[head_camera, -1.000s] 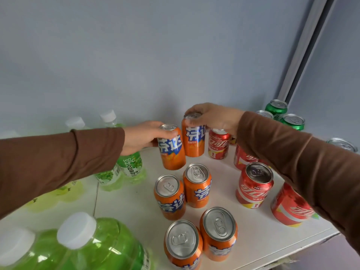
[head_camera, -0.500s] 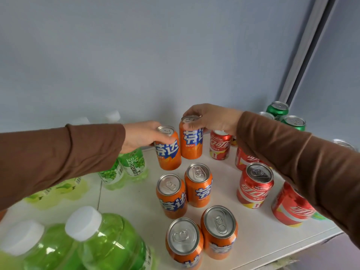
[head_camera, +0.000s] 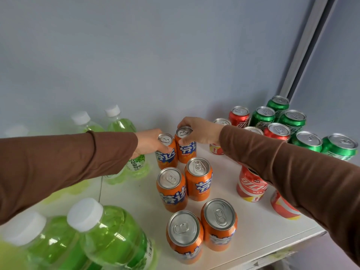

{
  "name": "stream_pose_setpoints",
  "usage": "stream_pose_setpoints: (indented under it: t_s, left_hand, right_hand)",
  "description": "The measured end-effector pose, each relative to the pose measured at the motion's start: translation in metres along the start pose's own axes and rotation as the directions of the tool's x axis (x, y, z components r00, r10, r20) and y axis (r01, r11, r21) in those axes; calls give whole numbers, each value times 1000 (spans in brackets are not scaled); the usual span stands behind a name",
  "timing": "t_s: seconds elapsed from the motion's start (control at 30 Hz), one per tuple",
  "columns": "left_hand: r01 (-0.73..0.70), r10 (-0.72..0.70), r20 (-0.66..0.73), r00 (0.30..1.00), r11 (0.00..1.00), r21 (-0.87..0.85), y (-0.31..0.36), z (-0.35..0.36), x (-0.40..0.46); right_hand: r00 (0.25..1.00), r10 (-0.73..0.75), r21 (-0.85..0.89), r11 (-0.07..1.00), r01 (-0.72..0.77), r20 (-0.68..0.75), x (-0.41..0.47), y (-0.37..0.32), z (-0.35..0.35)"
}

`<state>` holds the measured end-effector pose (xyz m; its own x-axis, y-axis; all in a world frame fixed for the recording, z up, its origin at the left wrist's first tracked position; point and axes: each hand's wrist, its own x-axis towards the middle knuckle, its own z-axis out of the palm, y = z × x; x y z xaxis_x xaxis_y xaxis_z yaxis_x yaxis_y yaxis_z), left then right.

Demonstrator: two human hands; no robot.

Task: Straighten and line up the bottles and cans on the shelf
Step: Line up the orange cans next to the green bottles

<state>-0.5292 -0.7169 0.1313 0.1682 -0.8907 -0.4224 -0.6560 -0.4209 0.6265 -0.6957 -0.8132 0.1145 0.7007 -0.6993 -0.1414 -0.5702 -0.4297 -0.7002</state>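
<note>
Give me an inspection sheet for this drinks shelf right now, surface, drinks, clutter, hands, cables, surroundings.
Surface: white shelf, seam at left.
Job's things: six orange cans upright in three pairs; rear pair and side by side. Red cans, green cans less orderly. Green bottles at left.
Clutter: nothing seen.
Grippers: left hand grips rear-left orange can; right hand grips rear-right one, fingers on its rim.
Cables: nothing seen.
Surroundings: grey wall, upright post at right.

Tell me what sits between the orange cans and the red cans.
Head view: bare white shelf lies between the orange cans and red cans; only the right sleeve crosses above it.
</note>
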Motion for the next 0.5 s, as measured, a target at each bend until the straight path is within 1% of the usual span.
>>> stream_pose_setpoints:
  t_s: [0.13, 0.27, 0.37, 0.43, 0.5]
  left_hand:
    - [27, -26, -55, 998, 999, 30, -4, -1, 5]
    - [16, -8, -57, 998, 991, 133, 2, -2, -3]
    - [-34, 42, -40, 998, 981, 190, 13, -9, -14]
    - [-85, 104, -47, 994, 953, 292, 21, -17, -23]
    - [-126, 156, -38, 987, 897, 423, 32, -25, -36]
  right_hand:
    - [1000, 14, -23, 1000, -14, 4, -2, -3, 1]
    - [998, 45, -49, 998, -43, 34, -10, -11, 2]
    - [999, 12, -102, 995, -17, -46, -24, -17, -5]
    - [993, -26, -159, 987, 8, -116, -40, -21, -14]
    - [982, -80, -228, 973, 40, -172, -61, -24, -24]
